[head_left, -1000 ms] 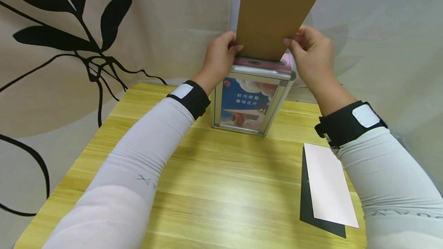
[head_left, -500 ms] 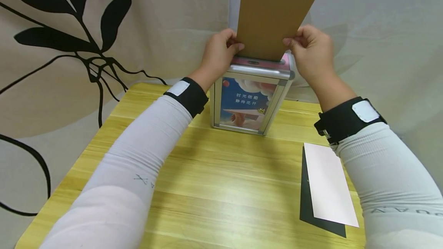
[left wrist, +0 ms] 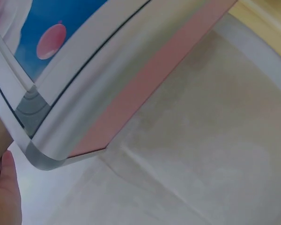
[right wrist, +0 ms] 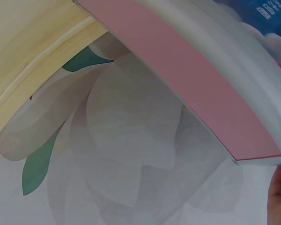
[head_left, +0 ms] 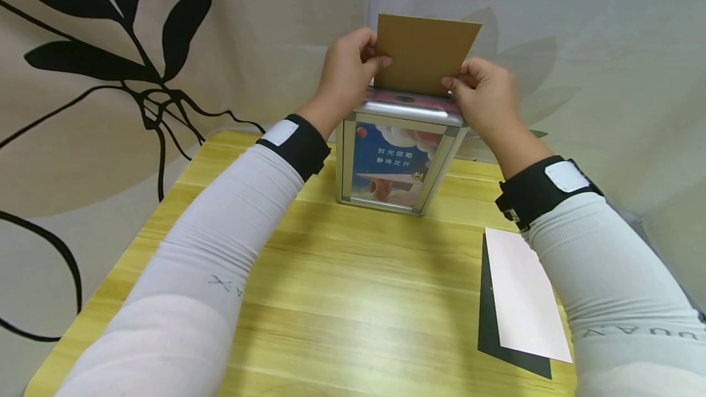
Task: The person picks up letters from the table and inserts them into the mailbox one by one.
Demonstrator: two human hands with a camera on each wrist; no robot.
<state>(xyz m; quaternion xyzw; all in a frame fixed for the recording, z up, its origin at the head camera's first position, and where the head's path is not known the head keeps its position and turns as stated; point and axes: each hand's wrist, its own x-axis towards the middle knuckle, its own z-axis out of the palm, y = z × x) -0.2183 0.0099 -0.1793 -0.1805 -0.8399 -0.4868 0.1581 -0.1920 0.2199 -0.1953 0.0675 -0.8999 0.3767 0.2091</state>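
A plain brown kraft envelope (head_left: pixel 425 54) stands upright in the top slot of a silver-framed letter box (head_left: pixel 394 164), its lower part hidden inside. My left hand (head_left: pixel 350 72) pinches the envelope's left edge, thumb in front. My right hand (head_left: pixel 488 97) pinches its right edge lower down, close to the box top. In the left wrist view, the thumb of my left hand (left wrist: pixel 7 187) shows at the lower left, beyond the corner of the letter box (left wrist: pixel 42 140). The right wrist view shows part of my right hand (right wrist: pixel 278 197) at the box's end.
A white sheet (head_left: pixel 526 293) lies partly over a black one (head_left: pixel 488 323) at the right of the wooden table (head_left: pixel 331 299). Close behind the box hangs a pale curtain (head_left: pixel 292 17) printed with large leaves.
The brown envelope has slid down into the slot, so less of it shows above the box. My right hand has moved down and slightly left with it; the left hand has risen a little.
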